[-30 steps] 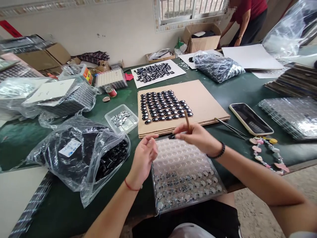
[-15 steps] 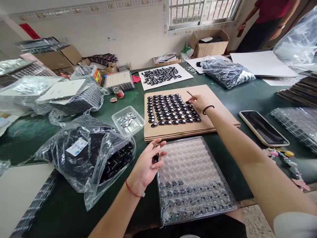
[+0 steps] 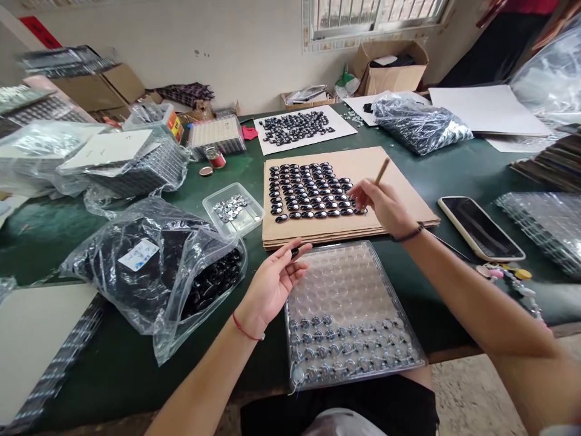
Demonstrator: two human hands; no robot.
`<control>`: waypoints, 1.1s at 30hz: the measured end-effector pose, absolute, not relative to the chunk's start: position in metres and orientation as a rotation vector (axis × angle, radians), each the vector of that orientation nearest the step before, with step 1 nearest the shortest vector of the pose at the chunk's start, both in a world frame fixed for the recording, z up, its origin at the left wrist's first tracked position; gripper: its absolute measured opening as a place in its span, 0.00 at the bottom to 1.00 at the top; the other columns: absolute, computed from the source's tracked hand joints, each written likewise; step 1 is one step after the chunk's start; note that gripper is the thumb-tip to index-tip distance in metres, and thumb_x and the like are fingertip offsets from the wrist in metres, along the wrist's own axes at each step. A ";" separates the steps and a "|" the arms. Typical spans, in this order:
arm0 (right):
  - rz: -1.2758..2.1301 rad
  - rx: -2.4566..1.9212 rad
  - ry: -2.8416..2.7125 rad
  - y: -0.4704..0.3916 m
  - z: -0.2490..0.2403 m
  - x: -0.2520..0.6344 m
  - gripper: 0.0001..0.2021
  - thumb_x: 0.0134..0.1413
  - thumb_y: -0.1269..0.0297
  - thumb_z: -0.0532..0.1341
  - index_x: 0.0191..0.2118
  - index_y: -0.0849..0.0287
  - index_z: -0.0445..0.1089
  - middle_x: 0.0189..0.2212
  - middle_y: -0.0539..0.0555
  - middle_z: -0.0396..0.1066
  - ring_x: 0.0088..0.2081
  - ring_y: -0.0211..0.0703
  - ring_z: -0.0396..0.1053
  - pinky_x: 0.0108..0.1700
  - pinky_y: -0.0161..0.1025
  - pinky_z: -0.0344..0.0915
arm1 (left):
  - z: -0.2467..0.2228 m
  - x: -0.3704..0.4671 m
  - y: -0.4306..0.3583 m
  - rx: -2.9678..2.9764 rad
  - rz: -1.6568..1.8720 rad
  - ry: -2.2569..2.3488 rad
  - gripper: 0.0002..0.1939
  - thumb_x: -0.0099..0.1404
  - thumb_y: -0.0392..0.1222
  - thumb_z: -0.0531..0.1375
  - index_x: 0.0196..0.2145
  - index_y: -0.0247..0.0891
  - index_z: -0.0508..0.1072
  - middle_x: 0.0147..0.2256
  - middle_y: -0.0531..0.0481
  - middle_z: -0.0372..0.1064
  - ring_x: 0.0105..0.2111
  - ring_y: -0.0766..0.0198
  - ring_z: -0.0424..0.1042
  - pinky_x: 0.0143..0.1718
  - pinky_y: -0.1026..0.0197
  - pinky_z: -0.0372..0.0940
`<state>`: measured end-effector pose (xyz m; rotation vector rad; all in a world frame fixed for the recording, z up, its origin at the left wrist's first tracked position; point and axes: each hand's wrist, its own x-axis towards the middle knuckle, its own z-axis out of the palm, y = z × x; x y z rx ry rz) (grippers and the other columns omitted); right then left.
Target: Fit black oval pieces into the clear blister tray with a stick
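My left hand (image 3: 272,281) is palm up beside the clear tray, its thumb and fingers closed on a small black oval piece (image 3: 295,252). Between the fingers of my right hand (image 3: 388,206) is a thin wooden stick (image 3: 382,171), its upper end pointing up. This hand hovers at the right end of the rows of glossy black oval pieces (image 3: 313,198), hiding a few of them. The rows lie on stacked cardboard sheets (image 3: 363,158). In front of me, the clear plastic tray (image 3: 336,287) has round hollows; its nearer rows contain ring-shaped parts (image 3: 354,348).
A clear box (image 3: 249,227) with small metal parts stands left of the cardboard. Further left lies a plastic bag (image 3: 167,260) of black pieces. A phone (image 3: 481,227) lies at right. White card (image 3: 340,127) with more black pieces is behind. Part of a person (image 3: 490,45) shows top right.
My right hand has drawn back toward me and right, and the stick is more upright. In my left hand the black piece now sits nearer the fingertips. The view has tilted slightly down.
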<state>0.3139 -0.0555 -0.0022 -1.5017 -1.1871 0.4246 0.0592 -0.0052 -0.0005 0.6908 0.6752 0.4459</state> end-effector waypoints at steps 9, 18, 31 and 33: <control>0.787 -1.272 -2.018 -0.122 0.011 0.215 0.16 0.61 0.60 0.45 0.29 0.62 0.62 0.23 0.52 0.63 0.25 0.35 0.60 0.28 0.32 0.57 | -0.008 0.063 -0.008 0.845 0.489 0.666 0.10 0.59 0.39 0.56 0.38 0.34 0.67 0.26 0.50 0.67 0.20 0.74 0.63 0.21 0.72 0.58; 0.596 -1.373 -2.023 -0.130 0.011 0.212 0.15 0.62 0.63 0.44 0.30 0.62 0.63 0.23 0.53 0.65 0.24 0.35 0.61 0.27 0.32 0.56 | -0.006 0.062 -0.017 1.311 0.437 0.773 0.15 0.55 0.51 0.58 0.25 0.35 0.66 0.15 0.58 0.55 0.14 0.75 0.52 0.16 0.71 0.47; 0.194 -1.471 -1.910 -0.129 0.000 0.216 0.12 0.60 0.64 0.47 0.28 0.60 0.62 0.21 0.51 0.64 0.22 0.36 0.59 0.26 0.33 0.53 | -0.004 0.061 -0.030 2.126 0.354 0.629 0.13 0.61 0.47 0.52 0.29 0.39 0.73 0.24 0.51 0.67 0.24 0.65 0.63 0.27 0.66 0.53; 0.193 -1.472 -1.849 -0.129 0.001 0.217 0.12 0.59 0.64 0.48 0.28 0.60 0.62 0.20 0.50 0.64 0.22 0.35 0.59 0.26 0.33 0.53 | -0.003 0.061 -0.027 2.046 0.354 0.684 0.13 0.60 0.47 0.52 0.26 0.38 0.71 0.20 0.53 0.64 0.21 0.67 0.60 0.24 0.66 0.52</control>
